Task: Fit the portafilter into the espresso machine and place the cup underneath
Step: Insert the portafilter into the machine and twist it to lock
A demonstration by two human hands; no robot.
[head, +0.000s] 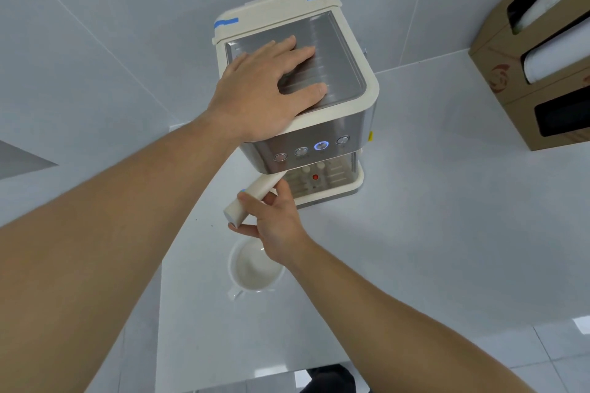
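Left hand (268, 89) spread flat, palm down, on the ribbed steel top of the cream-and-steel espresso machine (338, 120), gripping nothing. Right hand (274, 220) pinching the cream cylindrical portafilter handle (252, 198) between thumb and fingers; handle angled out toward the front-left from under the machine's button panel, head hidden beneath. Round white ceramic cup (255, 268) upright on the white counter (415, 233), near the front edge, before the machine, partly behind the right wrist. Brown cardboard cup dispenser (498, 51) at the far right.

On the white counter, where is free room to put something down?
Free: the white counter right of the cream and steel espresso machine, below the cardboard cup dispenser. Crowded: in front, with the white ceramic cup and the right hand.
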